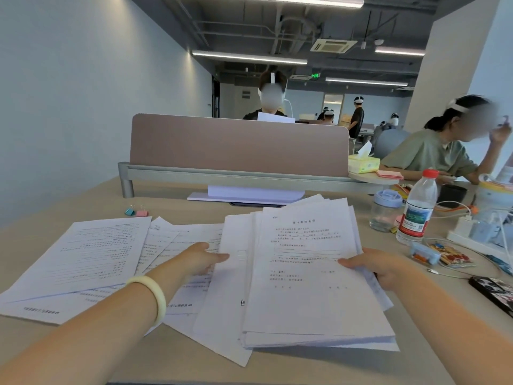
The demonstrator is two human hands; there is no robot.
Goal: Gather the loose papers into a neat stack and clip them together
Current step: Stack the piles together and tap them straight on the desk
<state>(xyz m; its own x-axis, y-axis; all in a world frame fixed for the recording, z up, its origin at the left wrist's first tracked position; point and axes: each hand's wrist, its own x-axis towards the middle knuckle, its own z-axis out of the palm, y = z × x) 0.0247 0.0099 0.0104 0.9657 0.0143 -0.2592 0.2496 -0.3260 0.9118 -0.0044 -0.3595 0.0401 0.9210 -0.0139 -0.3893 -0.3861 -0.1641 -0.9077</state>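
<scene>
A thick, uneven stack of printed papers (311, 273) is lifted a little above the desk in front of me. My right hand (377, 266) grips its right edge, thumb on top. My left hand (198, 258) pinches the left edge of a sheet that sticks out of the stack. More loose papers (83, 254) lie fanned on the desk to the left, partly under my left forearm. Two binder clips, a teal clip (129, 211) and a pink clip (142, 213), sit on the desk beyond those sheets.
A brown desk divider (238, 145) stands across the back with a ream of paper (254, 194) under it. At the right are a water bottle (416, 209), a glass jar (385, 211), a power strip with cables (472, 232) and a phone (494, 293). Other people sit behind and to the right.
</scene>
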